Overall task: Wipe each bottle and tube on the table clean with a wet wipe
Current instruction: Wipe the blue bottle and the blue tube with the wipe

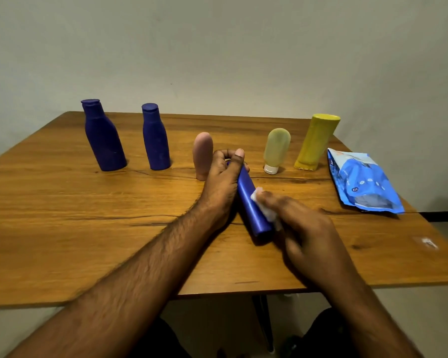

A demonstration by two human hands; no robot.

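Now left hand (224,182) grips blue tube (252,205), right hand (305,228) beside.

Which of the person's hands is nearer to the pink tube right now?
Left. The left hand grips the blue tube right beside the pink tube; the right hand is farther off, nearer the camera.

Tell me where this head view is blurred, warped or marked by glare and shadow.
Head view: the right hand and its wet wipe are smeared by motion blur; the left hand and blue tube look sharper; wide-angle distortion tilts the outer bottles, such as the yellow bottle, outward; a small glare spot sits on the table; shadows are soft.
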